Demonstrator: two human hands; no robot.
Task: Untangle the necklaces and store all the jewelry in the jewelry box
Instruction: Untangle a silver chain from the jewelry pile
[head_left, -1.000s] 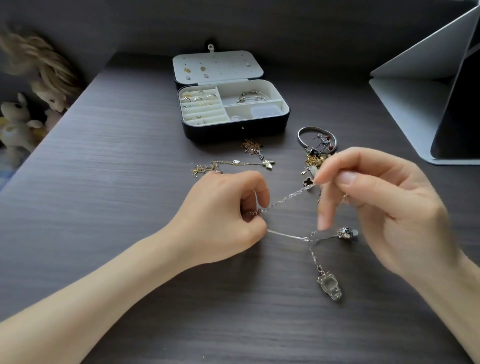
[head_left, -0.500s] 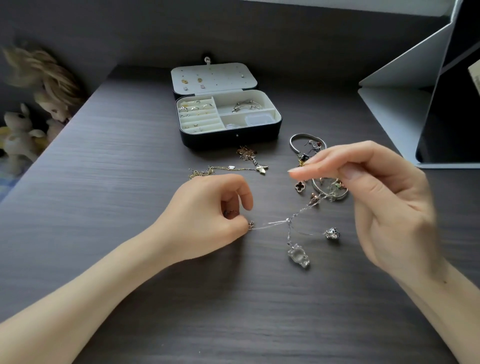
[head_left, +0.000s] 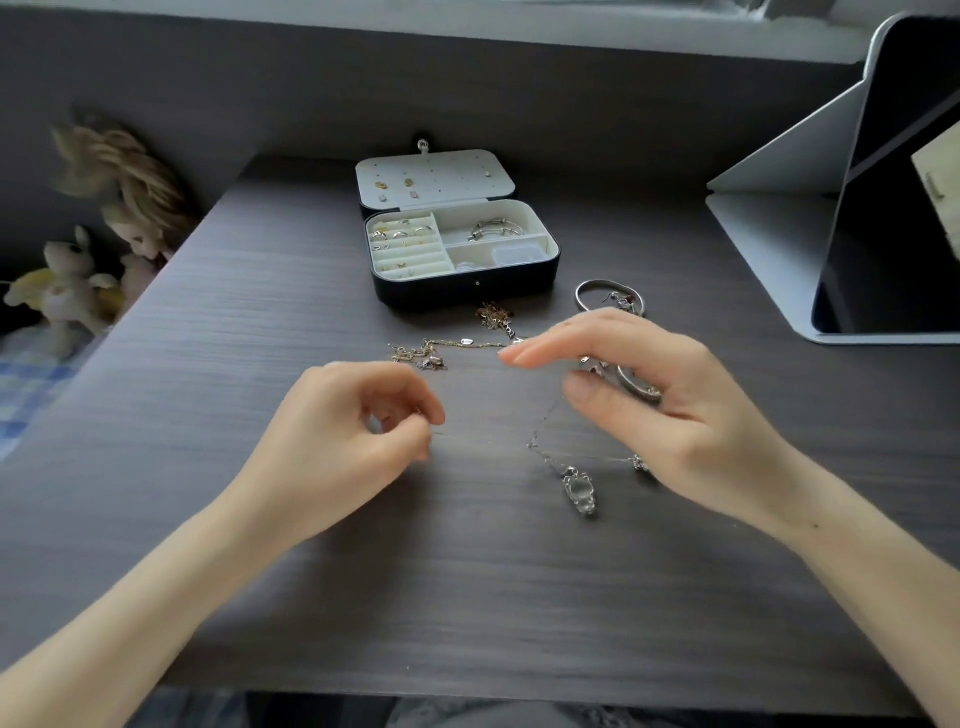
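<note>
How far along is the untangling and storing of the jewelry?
Done: rings and a bangle lie in the open jewelry box. In hand: the left hand pinches the silver chain, which rises to the right hand; its grip there is unclear. Left: that chain with its clear pendant, the gold necklaces and the bracelets on the table are not yet stored.
</note>
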